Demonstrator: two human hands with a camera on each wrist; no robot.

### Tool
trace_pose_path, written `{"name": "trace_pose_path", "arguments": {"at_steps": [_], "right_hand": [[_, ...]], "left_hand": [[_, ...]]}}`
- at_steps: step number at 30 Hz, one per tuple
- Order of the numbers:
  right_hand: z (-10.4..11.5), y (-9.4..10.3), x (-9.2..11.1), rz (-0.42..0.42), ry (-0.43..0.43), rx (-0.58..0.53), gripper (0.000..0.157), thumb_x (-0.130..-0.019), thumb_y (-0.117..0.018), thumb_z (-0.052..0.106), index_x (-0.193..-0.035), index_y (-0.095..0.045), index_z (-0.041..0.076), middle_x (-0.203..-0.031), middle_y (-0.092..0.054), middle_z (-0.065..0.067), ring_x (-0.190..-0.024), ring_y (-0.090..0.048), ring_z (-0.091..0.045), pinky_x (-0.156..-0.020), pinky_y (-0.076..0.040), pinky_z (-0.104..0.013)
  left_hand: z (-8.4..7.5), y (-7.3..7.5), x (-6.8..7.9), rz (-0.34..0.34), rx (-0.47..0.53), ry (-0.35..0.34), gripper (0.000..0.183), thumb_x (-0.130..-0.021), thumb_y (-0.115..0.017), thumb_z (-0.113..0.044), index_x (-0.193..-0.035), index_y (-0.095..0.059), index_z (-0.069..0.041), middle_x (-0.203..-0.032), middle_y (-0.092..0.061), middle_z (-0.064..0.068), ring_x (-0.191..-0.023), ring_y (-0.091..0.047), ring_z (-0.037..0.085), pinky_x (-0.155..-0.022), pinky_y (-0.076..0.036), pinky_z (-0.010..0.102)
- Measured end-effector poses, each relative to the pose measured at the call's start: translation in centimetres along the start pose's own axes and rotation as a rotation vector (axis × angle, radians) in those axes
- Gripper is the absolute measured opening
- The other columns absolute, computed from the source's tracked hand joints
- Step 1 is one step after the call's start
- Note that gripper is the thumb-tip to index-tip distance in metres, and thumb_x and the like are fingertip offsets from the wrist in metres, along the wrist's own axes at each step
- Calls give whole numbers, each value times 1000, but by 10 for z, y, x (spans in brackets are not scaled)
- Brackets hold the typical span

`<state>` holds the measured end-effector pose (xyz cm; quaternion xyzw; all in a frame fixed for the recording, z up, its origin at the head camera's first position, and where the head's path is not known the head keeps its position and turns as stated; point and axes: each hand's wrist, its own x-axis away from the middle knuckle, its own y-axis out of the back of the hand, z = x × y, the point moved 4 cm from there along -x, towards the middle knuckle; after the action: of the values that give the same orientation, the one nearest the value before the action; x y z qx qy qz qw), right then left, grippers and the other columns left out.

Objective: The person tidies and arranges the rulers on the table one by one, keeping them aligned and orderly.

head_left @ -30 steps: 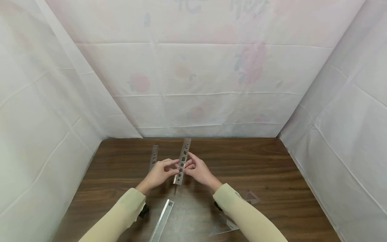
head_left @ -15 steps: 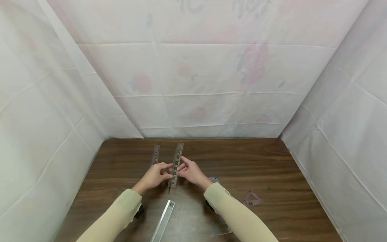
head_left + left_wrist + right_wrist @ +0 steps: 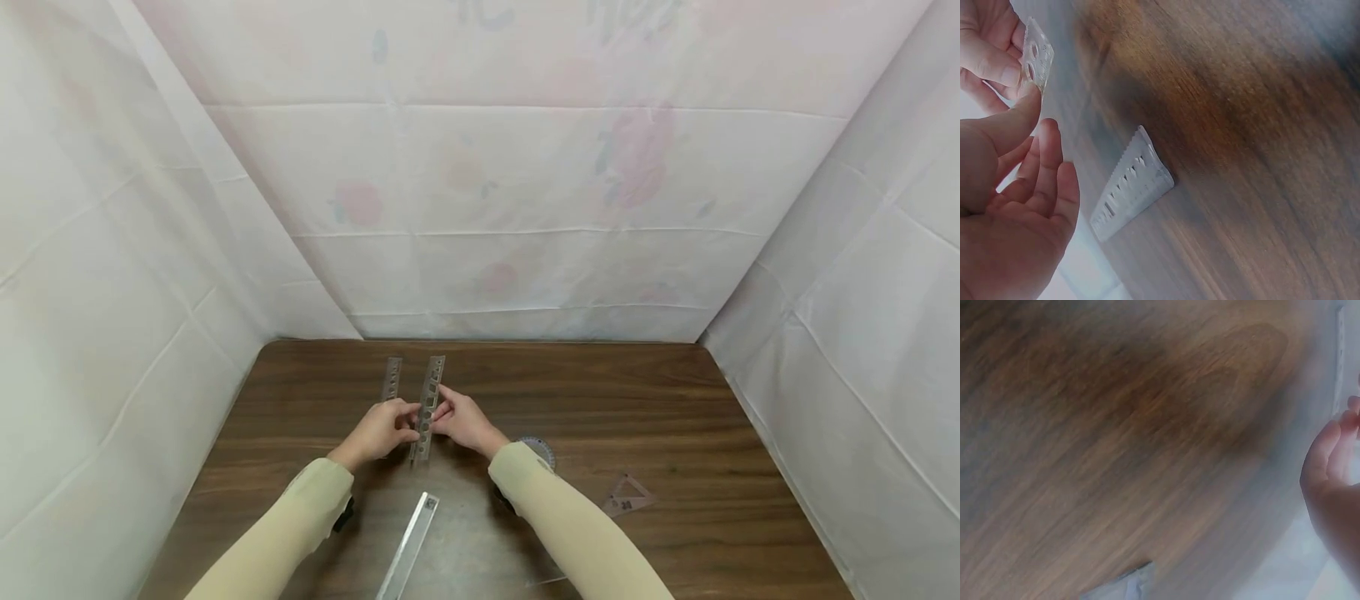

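A clear stencil ruler (image 3: 432, 392) with cut-out shapes stands between my two hands, long side away from me. From its left edge my left hand (image 3: 378, 432) pinches it between thumb and fingers. On the other edge my right hand (image 3: 465, 421) holds it, index finger stretched along the side. The left wrist view shows one end of the ruler (image 3: 1038, 59), with round holes, at the fingertips and raised over the table. A second stencil ruler (image 3: 392, 377) lies flat just beyond my left hand, partly hidden by it.
On the brown wooden table (image 3: 712, 417) a long clear ruler (image 3: 408, 546) lies near the front. To the right are a round protractor (image 3: 542, 450), partly behind the right sleeve, and a pinkish set square (image 3: 628, 498). Pale sheets (image 3: 525, 275) hang around the table.
Both hands have carried the stencil ruler left, closer to the second one. As the right sleeve shifted left, the protractor and more of the set square came into view.
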<state>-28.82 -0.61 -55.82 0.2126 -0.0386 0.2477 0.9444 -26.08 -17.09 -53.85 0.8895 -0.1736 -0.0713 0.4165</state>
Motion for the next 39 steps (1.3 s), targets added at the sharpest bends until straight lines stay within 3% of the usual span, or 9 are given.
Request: {"name": "trace_pose_path", "arguments": {"at_steps": [9, 16, 23, 30, 35, 39], "right_hand": [[-8, -6, -13, 6, 1, 25, 81, -91, -74, -1, -160, -31, -2, -99, -71, -15, -77, -62, -8, -70, -49, -20], [-9, -12, -17, 13, -21, 87, 81, -92, -74, 2, -161, -31, 1, -98, -70, -9, -74, -57, -8, -73, -48, -23], [-11, -18, -18, 12, -17, 208, 79, -92, -73, 4, -160, -33, 3, -95, -68, -2, -73, -54, -5, -76, -47, -22], [-7, -24, -19, -1, 9, 441, 76, -90, -77, 9, -156, -43, 4, -92, -56, 0, -73, -44, -6, -70, -39, -21], [-4, -27, -19, 6, -33, 491, 72, -95, -75, 19, -158, -42, 12, -95, -52, 0, -74, -45, -9, -65, -36, -23], [-1, -29, -18, 24, -80, 536, 70, -99, -71, 27, -161, -38, 19, -103, -51, -3, -73, -46, -12, -62, -35, -27]], "left_hand": [[9, -5, -6, -5, -57, 35, 46, -87, -80, -4, -128, -66, 12, -97, -69, 9, -79, -59, 11, -69, -48, 23], [14, -10, -7, -8, -110, 19, 45, -85, -82, -4, -124, -68, 12, -95, -67, 10, -82, -62, 17, -74, -53, 31], [15, -15, -6, -10, -217, 35, 50, -83, -85, -10, -125, -69, 10, -98, -57, 10, -92, -55, 22, -83, -49, 40], [17, -13, -2, -19, -327, 59, 52, -82, -86, -18, -128, -71, 3, -98, -55, 9, -89, -50, 23, -77, -44, 39], [14, -7, 2, -79, -401, 30, 52, -79, -89, -19, -126, -73, 0, -96, -53, 9, -82, -45, 22, -71, -39, 34], [14, -5, 3, -82, -426, 51, 53, -79, -89, -22, -126, -73, -2, -99, -54, 11, -83, -46, 23, -71, -38, 35]]}}
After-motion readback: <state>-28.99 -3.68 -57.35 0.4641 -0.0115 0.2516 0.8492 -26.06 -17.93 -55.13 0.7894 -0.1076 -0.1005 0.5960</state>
